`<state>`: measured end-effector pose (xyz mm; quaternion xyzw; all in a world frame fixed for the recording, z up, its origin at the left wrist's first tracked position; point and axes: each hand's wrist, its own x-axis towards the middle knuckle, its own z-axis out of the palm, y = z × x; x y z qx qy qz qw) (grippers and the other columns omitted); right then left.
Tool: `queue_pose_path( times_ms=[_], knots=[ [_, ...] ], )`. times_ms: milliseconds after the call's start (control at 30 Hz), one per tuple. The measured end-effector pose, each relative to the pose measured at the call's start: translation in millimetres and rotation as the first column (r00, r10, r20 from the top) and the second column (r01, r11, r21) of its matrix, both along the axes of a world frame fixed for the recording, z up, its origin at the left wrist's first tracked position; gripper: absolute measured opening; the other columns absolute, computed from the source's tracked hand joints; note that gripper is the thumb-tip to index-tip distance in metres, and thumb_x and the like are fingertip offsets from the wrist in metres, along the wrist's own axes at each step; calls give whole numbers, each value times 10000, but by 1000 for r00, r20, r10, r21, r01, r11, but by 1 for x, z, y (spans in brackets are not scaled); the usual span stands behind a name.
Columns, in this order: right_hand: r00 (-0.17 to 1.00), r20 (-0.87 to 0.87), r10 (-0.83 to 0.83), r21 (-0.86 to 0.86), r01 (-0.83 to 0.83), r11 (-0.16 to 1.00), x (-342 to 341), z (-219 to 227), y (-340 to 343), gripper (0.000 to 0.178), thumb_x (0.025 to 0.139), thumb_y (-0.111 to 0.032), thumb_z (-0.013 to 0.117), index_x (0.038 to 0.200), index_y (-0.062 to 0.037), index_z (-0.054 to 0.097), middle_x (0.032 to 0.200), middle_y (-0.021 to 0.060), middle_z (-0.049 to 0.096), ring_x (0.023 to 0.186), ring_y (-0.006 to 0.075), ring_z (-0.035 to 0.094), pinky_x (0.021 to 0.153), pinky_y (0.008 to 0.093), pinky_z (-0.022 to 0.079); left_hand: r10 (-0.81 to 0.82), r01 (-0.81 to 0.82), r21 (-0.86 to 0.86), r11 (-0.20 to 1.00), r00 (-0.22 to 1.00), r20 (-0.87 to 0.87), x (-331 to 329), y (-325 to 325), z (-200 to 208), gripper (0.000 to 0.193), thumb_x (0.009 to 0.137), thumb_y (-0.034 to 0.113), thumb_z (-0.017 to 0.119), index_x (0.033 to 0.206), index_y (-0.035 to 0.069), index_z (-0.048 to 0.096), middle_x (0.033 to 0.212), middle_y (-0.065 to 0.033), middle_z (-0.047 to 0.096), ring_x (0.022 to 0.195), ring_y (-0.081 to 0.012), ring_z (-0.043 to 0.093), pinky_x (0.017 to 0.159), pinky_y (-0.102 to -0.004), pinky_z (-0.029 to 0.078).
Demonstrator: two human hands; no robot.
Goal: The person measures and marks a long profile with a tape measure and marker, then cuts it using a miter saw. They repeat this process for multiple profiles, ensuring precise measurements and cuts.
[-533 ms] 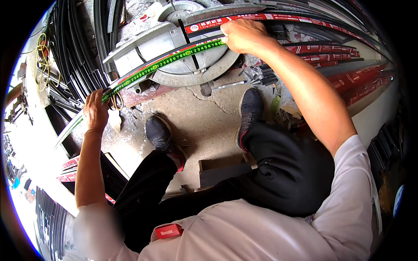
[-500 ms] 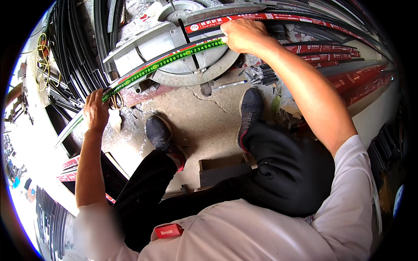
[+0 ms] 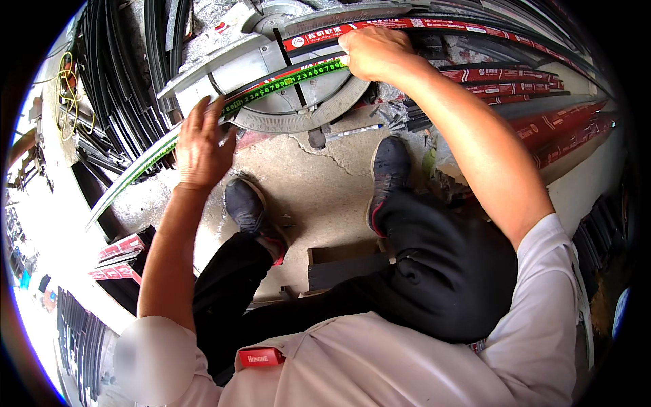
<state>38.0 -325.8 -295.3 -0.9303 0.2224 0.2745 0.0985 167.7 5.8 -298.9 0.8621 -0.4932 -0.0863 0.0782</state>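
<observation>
At the far side, a silver saw (image 3: 325, 117) with a round base. Across that base, from near its right edge toward its left edge, a black strip (image 3: 278, 72); along the strip's near side, a green tape measure (image 3: 271, 85), running on well past the left edge. Toward the base's far right, a red-labelled strip (image 3: 441, 26), partly behind the right hand (image 3: 380, 54). Has just brought the left hand (image 3: 202, 152) inward along the tape measure to the base's left edge, leaving a shorter bare stretch between the hands. Left grip: about half open, fingers and thumb apart over the tape measure; cannot tell if pressing. Right grip: hardly moved, closed on the tape measure's end; cannot tell if also pinching the black strip.
</observation>
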Motion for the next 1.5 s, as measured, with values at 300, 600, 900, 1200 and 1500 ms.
queue_pose_path(
  times_ms=[300,600,900,1200,1500],
  knots=[
    [999,38,-9,14,8,1000,-1,1,0,236,972,-306,697,1124,-134,754,1092,162,767,1091,368,727,919,505,559,138,-143,-84,986,989,-59,-116,-106,-17,758,886,328,751,1585,247,468,1607,-286,353,1516,-460,328,1230,-644,238],
    [1000,8,0,41,-1,999,1,13,1,299,913,-158,654,1185,-143,777,1152,160,776,1126,340,743,951,496,581,319,-316,51,948,945,-74,-138,-134,-29,870,867,407,706,1652,311,344,1664,-372,180,1553,-571,149,1169,-766,168],
    [1000,21,6,23,-6,1000,1,9,0,294,908,-145,659,1176,-149,781,1150,158,777,1118,340,745,949,493,582,362,-354,92,931,928,-90,-142,-142,-30,923,857,398,699,1676,299,285,1678,-371,151,1562,-575,112,1182,-754,171],
    [1000,23,-7,39,6,999,1,13,1,294,918,-159,656,1183,-154,782,1156,158,776,1118,335,747,958,490,581,342,-336,102,936,938,-49,-142,-141,-35,952,849,377,699,1685,297,252,1675,-378,145,1554,-585,110,1179,-742,191],
    [1000,28,0,28,-1,1000,0,10,1,288,929,-182,657,1188,-156,779,1157,162,774,1119,339,744,960,496,577,342,-336,98,937,939,-45,-142,-141,-37,956,834,360,696,1681,290,259,1671,-387,143,1549,-591,115,1178,-737,201]
  ],
)
